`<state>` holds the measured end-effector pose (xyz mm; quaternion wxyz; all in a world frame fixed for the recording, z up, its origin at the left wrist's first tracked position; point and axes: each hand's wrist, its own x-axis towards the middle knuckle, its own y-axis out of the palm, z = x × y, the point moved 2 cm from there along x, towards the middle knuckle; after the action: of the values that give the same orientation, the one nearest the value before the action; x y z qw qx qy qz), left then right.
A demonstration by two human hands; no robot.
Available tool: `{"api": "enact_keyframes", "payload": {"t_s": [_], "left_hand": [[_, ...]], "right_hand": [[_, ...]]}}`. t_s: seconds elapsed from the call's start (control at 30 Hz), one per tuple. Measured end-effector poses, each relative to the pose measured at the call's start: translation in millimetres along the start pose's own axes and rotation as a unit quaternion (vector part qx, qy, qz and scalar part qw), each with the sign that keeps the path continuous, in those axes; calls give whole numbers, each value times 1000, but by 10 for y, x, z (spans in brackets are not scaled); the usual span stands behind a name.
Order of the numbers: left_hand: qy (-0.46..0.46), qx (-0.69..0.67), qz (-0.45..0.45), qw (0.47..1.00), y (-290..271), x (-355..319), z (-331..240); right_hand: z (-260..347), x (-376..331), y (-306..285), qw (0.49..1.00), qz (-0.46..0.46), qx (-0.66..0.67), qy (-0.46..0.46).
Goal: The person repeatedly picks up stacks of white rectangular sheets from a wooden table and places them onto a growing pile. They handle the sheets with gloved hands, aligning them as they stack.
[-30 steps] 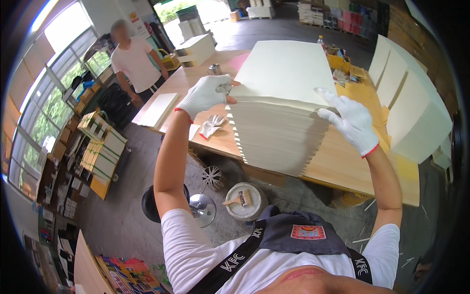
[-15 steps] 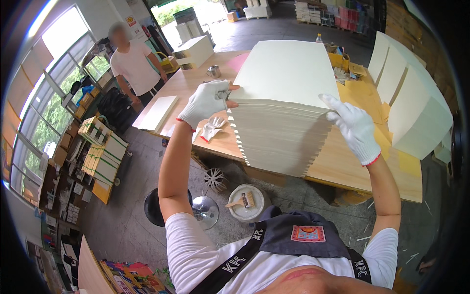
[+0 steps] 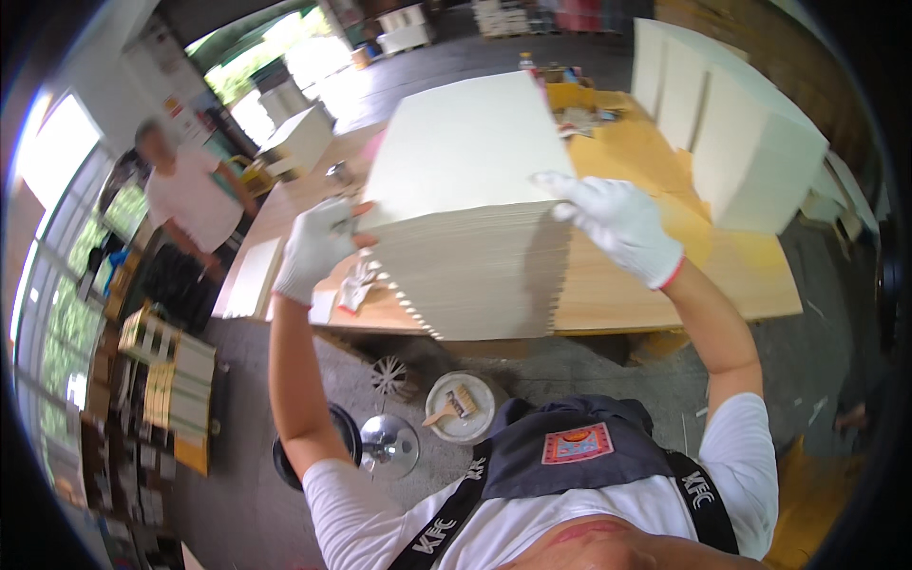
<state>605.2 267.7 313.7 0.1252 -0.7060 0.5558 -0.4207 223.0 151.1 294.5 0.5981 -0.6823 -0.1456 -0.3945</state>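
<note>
A tall stack of cream sheets (image 3: 475,237) with notched edges stands on the wooden workbench (image 3: 665,275) in front of me. My left hand (image 3: 318,249), in a white glove, grips the stack's upper left corner. My right hand (image 3: 617,223), also gloved, rests fingers spread on the upper right corner of the top sheet. Both forearms reach up from the lower edge of the picture.
Several more cream stacks (image 3: 750,142) stand at the bench's far right. A spare glove (image 3: 356,285) lies by the stack. On the floor below are a white bucket with a brush (image 3: 459,407) and a metal stool base (image 3: 389,445). A person (image 3: 185,204) stands at left.
The view has shifted closer to the stack and tilted. Both hands stay on the stack's upper corners, and the person at left stays beside the bench.
</note>
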Motion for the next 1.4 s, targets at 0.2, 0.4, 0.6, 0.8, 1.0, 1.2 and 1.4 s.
{"api": "enact_keyframes", "payload": {"t_s": [0.2, 0.4, 0.6, 0.8, 1.0, 1.2, 1.4], "left_hand": [[1, 85, 7, 996, -103, -94, 66], [-81, 84, 33, 993, -25, -71, -271], [134, 163, -328, 921, 422, -673, 117], [-225, -86, -424, 873, 2107, -1937, 882], [-411, -85, -245, 874, 3797, -1999, 602], [-358, -214, -428, 802, 4661, -1563, 606], [-340, -51, -402, 849, 4962, -1492, 437]], "right_hand": [[65, -3, 13, 998, 37, 41, 14], [-131, -290, 38, 977, 34, 139, 156], [-3009, -2486, 536, 790, -47, 369, 487], [-2772, -2120, 939, 627, -242, 528, 520], [-3065, -1652, 2675, 588, -88, 625, 505], [-2473, -1589, 4431, 417, 62, 679, 601], [-2374, -1805, 4522, 524, 176, 596, 583]]}}
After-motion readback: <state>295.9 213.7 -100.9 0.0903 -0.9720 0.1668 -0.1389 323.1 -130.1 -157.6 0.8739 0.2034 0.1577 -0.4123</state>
